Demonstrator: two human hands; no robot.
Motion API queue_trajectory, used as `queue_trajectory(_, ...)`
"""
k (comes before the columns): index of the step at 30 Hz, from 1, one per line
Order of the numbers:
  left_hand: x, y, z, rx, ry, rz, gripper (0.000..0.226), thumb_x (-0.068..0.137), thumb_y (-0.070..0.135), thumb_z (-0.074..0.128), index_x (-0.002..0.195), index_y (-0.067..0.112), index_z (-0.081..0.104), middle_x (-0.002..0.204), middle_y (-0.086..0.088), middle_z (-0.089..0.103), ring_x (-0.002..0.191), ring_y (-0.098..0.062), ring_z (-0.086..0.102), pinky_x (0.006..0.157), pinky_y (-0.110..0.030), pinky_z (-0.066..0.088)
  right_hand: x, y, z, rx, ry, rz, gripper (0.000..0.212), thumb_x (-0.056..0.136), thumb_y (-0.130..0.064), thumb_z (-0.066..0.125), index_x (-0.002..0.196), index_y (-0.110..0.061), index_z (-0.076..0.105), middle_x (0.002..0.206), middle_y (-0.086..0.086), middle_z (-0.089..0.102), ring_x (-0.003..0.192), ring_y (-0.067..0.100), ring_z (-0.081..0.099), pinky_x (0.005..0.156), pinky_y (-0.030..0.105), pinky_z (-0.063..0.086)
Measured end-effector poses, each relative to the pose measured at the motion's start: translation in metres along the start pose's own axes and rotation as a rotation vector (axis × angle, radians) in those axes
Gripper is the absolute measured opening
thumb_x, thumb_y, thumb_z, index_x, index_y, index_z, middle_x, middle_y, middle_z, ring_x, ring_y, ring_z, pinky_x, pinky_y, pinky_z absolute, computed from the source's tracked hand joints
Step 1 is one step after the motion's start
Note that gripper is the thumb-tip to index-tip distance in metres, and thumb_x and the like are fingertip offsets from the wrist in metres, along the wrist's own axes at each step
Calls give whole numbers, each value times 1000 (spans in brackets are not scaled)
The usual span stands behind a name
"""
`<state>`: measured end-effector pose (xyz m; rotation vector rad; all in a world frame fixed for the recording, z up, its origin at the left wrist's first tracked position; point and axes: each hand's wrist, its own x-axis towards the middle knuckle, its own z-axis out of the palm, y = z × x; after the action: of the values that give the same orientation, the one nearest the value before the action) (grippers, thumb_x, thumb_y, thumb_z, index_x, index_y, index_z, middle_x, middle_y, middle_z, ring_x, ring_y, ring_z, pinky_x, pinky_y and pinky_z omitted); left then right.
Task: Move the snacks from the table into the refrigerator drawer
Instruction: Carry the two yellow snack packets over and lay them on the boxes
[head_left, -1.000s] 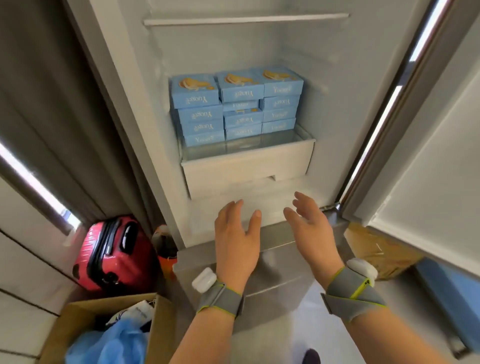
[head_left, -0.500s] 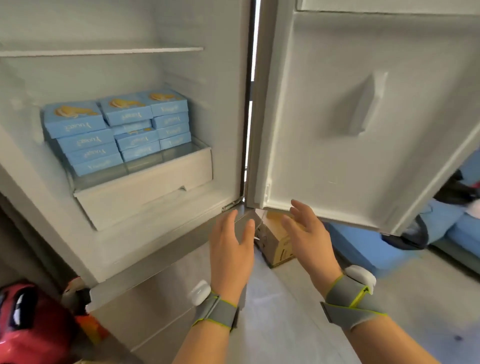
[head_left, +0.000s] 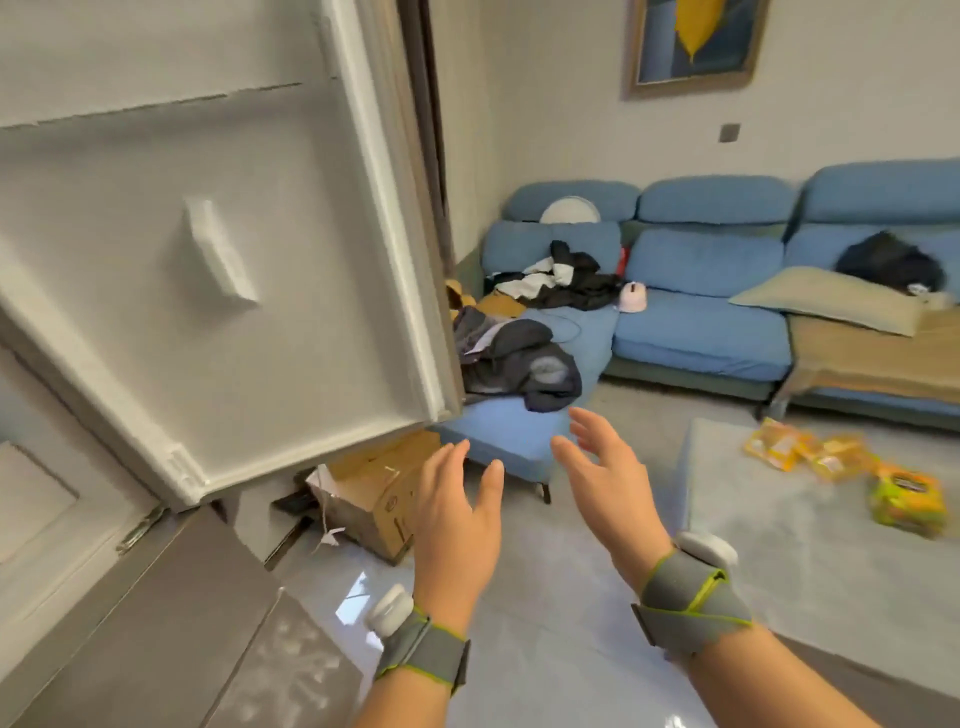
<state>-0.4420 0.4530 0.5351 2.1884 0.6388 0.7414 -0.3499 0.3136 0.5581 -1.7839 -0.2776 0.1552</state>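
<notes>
**A:** What is cut off or hard to make out?

**B:** The refrigerator door (head_left: 208, 312) is cropped at the top and left edges, so only its white inner face is seen. The print on the snacks (head_left: 800, 449) is blurred and cannot be read. Only yellow packets and a green-and-orange one are made out. The desk (head_left: 779, 551) is cut off by the right edge, and both forearms are cropped at the bottom.

**A:** Where are the snacks found, and what is seen around them?

**B:** They are laid on the grey desk at the right, well apart from both hands. A blue sofa (head_left: 701, 291) strewn with dark clothes (head_left: 519, 358) is seen behind. A torn cardboard box (head_left: 374, 499) is set on the floor under the door's lower corner. The open door is stood at the left, near the left hand (head_left: 457, 514).

**A:** How is the grip held?

**B:** The grip of the left hand is spread apart, its back turned to the camera, and nothing is held. The grip of the right hand (head_left: 608, 478) is likewise apart, with the fingers loosely fanned.

**A:** What is changed from half a second ago?

**B:** The view is swung to the right. The drawer and its blue boxes are no longer seen, while the sofa, desk and snacks are brought into view. The hands are kept raised and empty as before.
</notes>
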Motion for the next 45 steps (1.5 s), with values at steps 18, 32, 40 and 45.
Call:
queue_trajectory(18,-67,196,265,-4,-563,351,56,103,52,51,150,21,50,155,3,44,147,-13,34,120,-27,26,-2,109,-306,119,482,213,41,99,-28,64,140,-28,60,140,1,63,130,15,57,113,41,45)
queue_trajectory(32,-8,261,441,-147,-667,357,70,93,67,41,145,21,55,148,0,51,142,-18,43,120,-40,35,103,143,-426,15,626,297,36,97,-28,68,132,-31,65,132,-1,67,121,13,63,108,36,47)
queue_trajectory(40,54,270,539,-133,-695,247,65,95,63,47,143,20,56,146,-1,54,140,-22,45,119,-43,36,199,169,-474,-30,601,346,25,99,-25,66,117,-41,61,117,-9,65,106,4,62,94,29,46)
queue_trajectory(45,63,276,595,-73,-747,215,52,101,45,58,146,17,55,148,-1,52,141,-19,45,120,-31,32,235,210,-515,-12,608,433,26,98,-24,67,122,-34,63,117,-7,66,103,4,62,92,26,42)
